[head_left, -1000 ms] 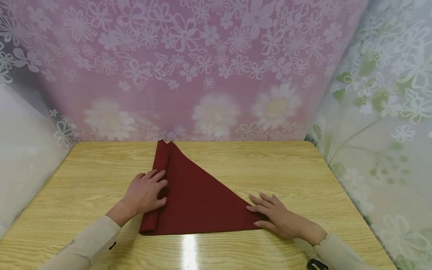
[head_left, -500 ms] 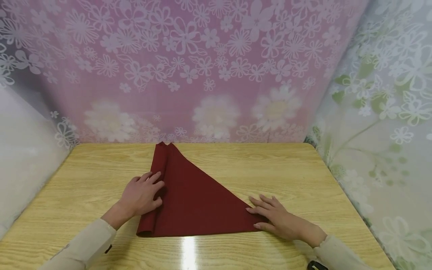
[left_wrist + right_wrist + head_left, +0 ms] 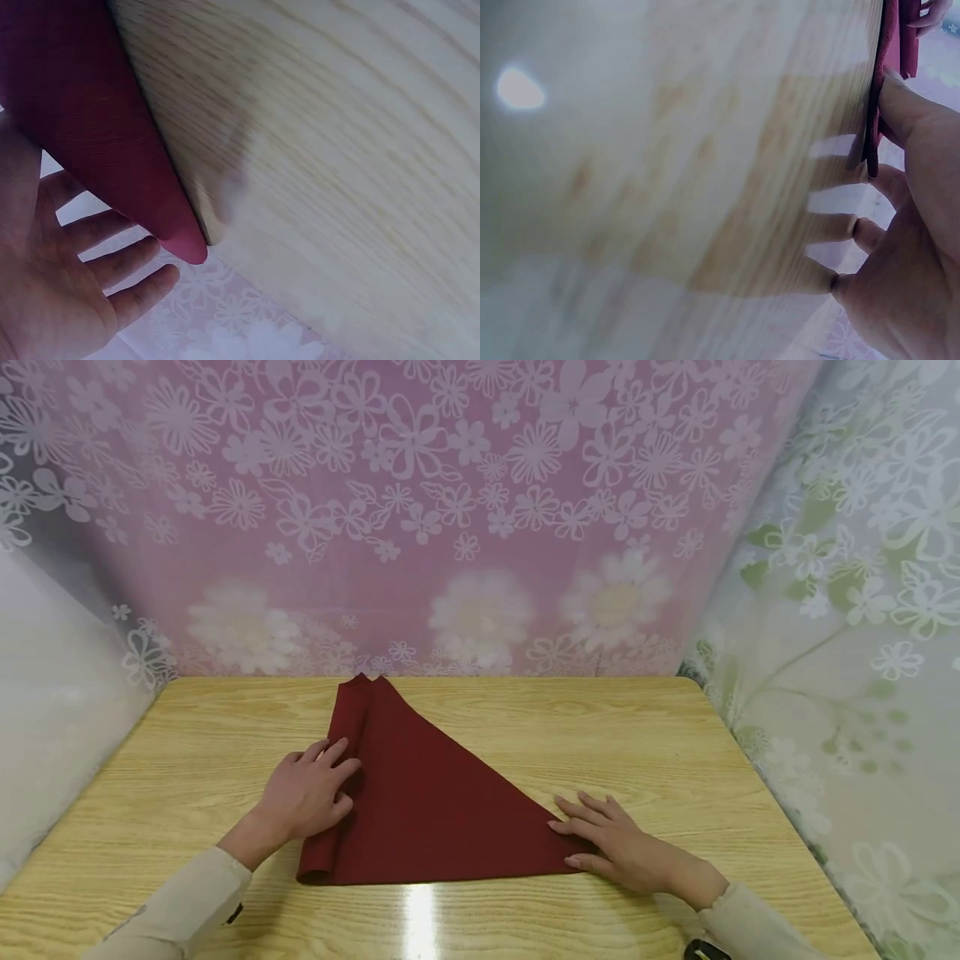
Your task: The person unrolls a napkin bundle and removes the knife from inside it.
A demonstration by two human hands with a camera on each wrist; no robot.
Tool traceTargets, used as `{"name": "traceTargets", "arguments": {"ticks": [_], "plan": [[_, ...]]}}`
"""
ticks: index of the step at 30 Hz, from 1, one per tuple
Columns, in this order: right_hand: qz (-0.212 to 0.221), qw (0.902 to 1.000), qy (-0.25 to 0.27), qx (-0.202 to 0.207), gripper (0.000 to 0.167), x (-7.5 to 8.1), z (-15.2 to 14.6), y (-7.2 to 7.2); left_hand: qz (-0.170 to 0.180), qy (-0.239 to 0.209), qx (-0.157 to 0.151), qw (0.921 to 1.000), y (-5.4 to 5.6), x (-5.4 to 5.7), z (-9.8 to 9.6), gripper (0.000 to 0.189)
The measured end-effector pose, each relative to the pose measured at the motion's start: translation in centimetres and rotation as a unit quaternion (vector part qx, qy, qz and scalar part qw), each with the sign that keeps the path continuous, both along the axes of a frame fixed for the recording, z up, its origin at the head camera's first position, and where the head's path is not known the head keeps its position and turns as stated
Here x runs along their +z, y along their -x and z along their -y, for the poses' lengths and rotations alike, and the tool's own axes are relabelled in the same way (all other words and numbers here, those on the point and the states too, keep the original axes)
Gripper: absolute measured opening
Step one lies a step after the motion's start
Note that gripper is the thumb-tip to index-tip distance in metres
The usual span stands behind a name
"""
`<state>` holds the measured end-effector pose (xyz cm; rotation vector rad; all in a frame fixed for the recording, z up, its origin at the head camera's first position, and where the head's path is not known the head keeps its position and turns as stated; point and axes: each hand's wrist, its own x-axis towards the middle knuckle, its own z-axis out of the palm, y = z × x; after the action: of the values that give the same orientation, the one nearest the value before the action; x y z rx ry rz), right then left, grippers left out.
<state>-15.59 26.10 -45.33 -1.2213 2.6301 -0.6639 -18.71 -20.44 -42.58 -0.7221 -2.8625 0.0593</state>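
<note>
A dark red cloth lies on the table as a rough triangle, its left side turned over into a long loose roll. My left hand rests on that roll with fingers spread and slightly bent. The left wrist view shows the roll's smooth side running past the fingers to a rounded end. At the cloth's pointed right corner, the fingers of my right hand lie extended, thumb and index over the tip. From the right wrist, the thin cloth edge shows between thumb and index, the other fingertips touching the wood.
The wood-grain table reaches back to a pink flowered backdrop. A pale floral sheet hangs along the right side, and a whitish one on the left. Light glares off the table in front of the cloth.
My left hand has slid a little to the left, and the rolled side of the cloth has shifted left with it, widening the flat part. The right hand stays in place.
</note>
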Motion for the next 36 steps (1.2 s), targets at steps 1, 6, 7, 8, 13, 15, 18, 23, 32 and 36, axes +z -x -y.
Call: {"name": "traceTargets", "arguments": {"ticks": [1, 6, 7, 8, 13, 15, 18, 23, 32, 36], "plan": [[0.000, 1.0000, 0.000, 0.000, 0.045, 0.0, 0.0, 0.0, 0.000, 0.003, 0.000, 1.0000, -0.1, 0.0, 0.2, 0.040], [0.002, 1.0000, -0.001, -0.001, 0.044, 0.1, 0.0, 0.0, 0.006, 0.022, -0.004, 0.9997, -0.3, -0.2, 1.1, 0.039], [0.003, 1.0000, -0.001, -0.001, 0.044, 0.1, 0.0, 0.0, 0.008, 0.023, -0.005, 0.9997, -0.3, -0.3, 1.2, 0.038], [0.004, 1.0000, 0.000, -0.001, 0.044, 0.1, 0.0, 0.0, 0.009, 0.023, -0.007, 0.9997, -0.3, -0.4, 1.4, 0.038], [0.002, 1.0000, 0.001, -0.002, 0.045, 0.2, 0.0, 0.0, 0.020, 0.008, -0.014, 0.9997, -0.4, -0.5, 1.9, 0.039], [0.003, 1.0000, 0.002, -0.002, 0.044, 0.2, 0.0, 0.1, 0.031, 0.002, -0.016, 0.9994, -0.4, -0.6, 2.1, 0.040], [0.008, 1.0000, 0.003, -0.003, 0.045, 0.2, 0.1, 0.1, 0.053, -0.001, -0.020, 0.9984, -0.6, -0.7, 2.6, 0.045], [0.017, 0.9998, 0.000, -0.007, 0.045, 0.1, 0.1, 0.0, 0.082, -0.013, -0.025, 0.9963, -0.8, -0.7, 3.1, 0.060], [0.018, 0.9998, -0.001, -0.009, 0.045, 0.4, 0.2, 0.0, 0.078, -0.023, -0.027, 0.9963, -1.4, -0.7, 3.5, 0.064], [0.020, 0.9998, 0.001, -0.008, 0.045, 0.4, 0.2, -0.1, 0.080, -0.019, -0.028, 0.9962, -1.8, -0.9, 3.8, 0.067]]}}
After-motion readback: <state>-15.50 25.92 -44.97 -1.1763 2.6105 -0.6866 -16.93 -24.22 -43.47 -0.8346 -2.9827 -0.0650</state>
